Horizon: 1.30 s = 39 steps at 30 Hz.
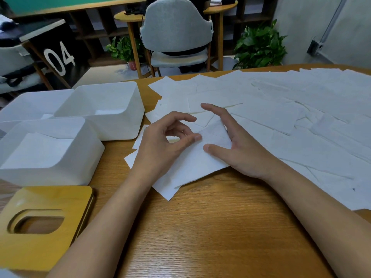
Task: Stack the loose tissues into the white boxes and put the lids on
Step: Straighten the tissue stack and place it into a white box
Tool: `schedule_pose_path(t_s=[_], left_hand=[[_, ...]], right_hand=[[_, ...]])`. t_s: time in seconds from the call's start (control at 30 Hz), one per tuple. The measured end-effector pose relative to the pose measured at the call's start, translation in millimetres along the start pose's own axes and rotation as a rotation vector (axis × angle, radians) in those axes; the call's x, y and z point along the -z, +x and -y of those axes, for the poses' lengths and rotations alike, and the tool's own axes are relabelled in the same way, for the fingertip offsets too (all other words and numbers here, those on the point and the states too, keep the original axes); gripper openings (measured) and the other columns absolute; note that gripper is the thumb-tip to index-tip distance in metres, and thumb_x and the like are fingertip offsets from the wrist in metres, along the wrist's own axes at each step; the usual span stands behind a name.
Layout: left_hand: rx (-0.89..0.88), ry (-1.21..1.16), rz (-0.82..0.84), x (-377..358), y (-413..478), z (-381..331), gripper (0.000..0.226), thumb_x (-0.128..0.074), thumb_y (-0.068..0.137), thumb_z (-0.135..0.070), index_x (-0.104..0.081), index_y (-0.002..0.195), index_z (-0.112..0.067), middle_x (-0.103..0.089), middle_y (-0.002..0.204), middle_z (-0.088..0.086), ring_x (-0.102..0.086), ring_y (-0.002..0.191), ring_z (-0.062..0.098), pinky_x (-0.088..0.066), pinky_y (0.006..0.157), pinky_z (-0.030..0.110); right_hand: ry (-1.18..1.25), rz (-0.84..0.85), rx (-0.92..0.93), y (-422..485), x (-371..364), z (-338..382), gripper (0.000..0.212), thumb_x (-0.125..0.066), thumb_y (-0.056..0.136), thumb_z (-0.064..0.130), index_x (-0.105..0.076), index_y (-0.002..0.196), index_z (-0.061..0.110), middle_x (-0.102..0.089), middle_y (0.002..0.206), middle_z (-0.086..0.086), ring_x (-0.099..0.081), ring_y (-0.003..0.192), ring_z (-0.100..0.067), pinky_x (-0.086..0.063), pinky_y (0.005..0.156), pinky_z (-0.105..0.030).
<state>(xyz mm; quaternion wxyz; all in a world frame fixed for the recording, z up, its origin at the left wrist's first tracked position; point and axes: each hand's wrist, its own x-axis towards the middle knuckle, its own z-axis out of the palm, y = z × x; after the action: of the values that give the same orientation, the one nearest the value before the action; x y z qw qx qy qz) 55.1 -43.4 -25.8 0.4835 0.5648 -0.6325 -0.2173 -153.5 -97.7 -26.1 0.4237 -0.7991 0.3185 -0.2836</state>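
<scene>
A small pile of loose tissues (190,167) lies on the wooden table (210,227), just right of the white boxes. It is pressed by the right hand (239,149), fingers spread straight. The left hand (160,145) is curled over it; whether a tissue is pinched cannot be told. Edges are best squared before lifting. A tissue stack is held in the nearest white box (60,173); the farther box (122,127) looks nearly empty. A slotted wooden lid (46,199) lies off.

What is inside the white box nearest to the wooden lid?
White tissues lie inside the box, covering its floor. How deep the stack goes is hidden.
</scene>
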Motion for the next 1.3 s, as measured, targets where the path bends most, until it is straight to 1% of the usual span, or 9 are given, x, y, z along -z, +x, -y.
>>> schedule_pose_path(t_s=[0.13, 0.23, 0.33, 0.43, 0.57, 0.77, 1.03, 1.13, 1.3], left_hand=[[0.108, 0.079, 0.042, 4, 2, 4, 0.034, -0.08, 0.089, -0.045, -0.069, 0.12, -0.037, -0.07, 0.117, -0.017, -0.065, 0.109, 0.003, -0.051, 0.09, 0.022], [0.181, -0.028, 0.046, 9, 2, 4, 0.025, -0.08, 0.092, -0.035, -0.073, 0.115, -0.033, -0.074, 0.101, -0.008, -0.069, 0.091, 0.005, -0.052, 0.072, 0.021], [0.151, -0.023, -0.02, 10, 2, 5, 0.025, -0.082, 0.09, -0.031, -0.074, 0.114, -0.03, -0.074, 0.09, -0.004, -0.065, 0.077, 0.006, -0.047, 0.064, 0.02], [0.139, 0.063, -0.048, 9, 1, 8, 0.03, -0.082, 0.09, -0.036, -0.071, 0.117, -0.032, -0.072, 0.092, -0.005, -0.068, 0.087, 0.011, -0.054, 0.072, 0.028], [0.117, 0.432, 0.073, 17, 0, 17, 0.046, -0.082, 0.081, -0.058, -0.065, 0.117, -0.034, -0.066, 0.094, -0.015, -0.063, 0.085, 0.006, -0.055, 0.078, 0.037], [0.008, 0.615, 0.311, 16, -5, 10, 0.073, -0.065, 0.06, -0.093, -0.06, 0.11, -0.04, -0.054, 0.107, -0.021, -0.05, 0.097, 0.001, -0.043, 0.083, 0.03], [-0.066, 0.516, 0.328, 8, -7, 6, 0.017, -0.07, 0.076, -0.051, -0.068, 0.084, -0.036, -0.063, 0.088, -0.018, -0.061, 0.086, 0.004, -0.054, 0.074, 0.036], [-0.028, 0.422, 0.276, 10, -8, 1, 0.007, -0.079, 0.083, -0.031, -0.072, 0.082, -0.032, -0.07, 0.086, -0.017, -0.065, 0.09, 0.004, -0.051, 0.078, 0.028], [0.11, -0.013, 0.224, 15, -7, -15, 0.007, -0.077, 0.089, -0.002, -0.077, 0.086, -0.008, -0.076, 0.083, -0.005, -0.071, 0.084, 0.007, -0.053, 0.077, 0.017]], right_hand=[[0.118, -0.072, 0.032, 1, 3, -1, 0.075, -0.067, 0.099, 0.009, -0.033, 0.152, 0.051, -0.042, 0.155, 0.018, -0.057, 0.13, -0.014, -0.051, 0.106, -0.038], [0.206, -0.106, 0.032, 1, 12, -2, 0.07, -0.068, 0.099, 0.006, -0.039, 0.148, 0.046, -0.057, 0.139, 0.005, -0.065, 0.112, -0.019, -0.053, 0.092, -0.035], [0.21, -0.063, 0.026, -1, 19, 0, 0.053, -0.07, 0.096, 0.004, -0.064, 0.136, 0.039, -0.067, 0.128, 0.012, -0.066, 0.113, -0.015, -0.054, 0.092, -0.028], [0.137, -0.094, -0.032, 1, 17, -4, 0.038, -0.065, 0.097, 0.001, -0.082, 0.108, 0.033, -0.076, 0.112, 0.018, -0.066, 0.109, -0.001, -0.047, 0.088, -0.017], [0.072, -0.288, -0.104, 7, 18, -19, 0.035, -0.064, 0.098, 0.006, -0.083, 0.107, 0.034, -0.076, 0.117, 0.015, -0.065, 0.118, -0.006, -0.05, 0.103, -0.034], [0.043, -0.332, -0.137, 8, 20, -21, 0.033, -0.064, 0.099, 0.011, -0.081, 0.109, 0.037, -0.072, 0.126, 0.016, -0.059, 0.126, -0.003, -0.045, 0.111, -0.032], [0.056, -0.314, -0.123, 8, 21, -22, 0.035, -0.062, 0.101, 0.01, -0.079, 0.117, 0.037, -0.069, 0.132, 0.017, -0.056, 0.13, -0.002, -0.043, 0.117, -0.036], [0.09, -0.278, -0.089, 7, 20, -18, 0.038, -0.065, 0.099, 0.009, -0.077, 0.122, 0.037, -0.068, 0.134, 0.018, -0.056, 0.131, 0.0, -0.044, 0.116, -0.035], [0.226, -0.118, -0.016, 1, 21, -10, 0.038, -0.074, 0.088, 0.015, -0.077, 0.123, 0.031, -0.075, 0.119, 0.005, -0.069, 0.106, -0.016, -0.053, 0.086, -0.028]])
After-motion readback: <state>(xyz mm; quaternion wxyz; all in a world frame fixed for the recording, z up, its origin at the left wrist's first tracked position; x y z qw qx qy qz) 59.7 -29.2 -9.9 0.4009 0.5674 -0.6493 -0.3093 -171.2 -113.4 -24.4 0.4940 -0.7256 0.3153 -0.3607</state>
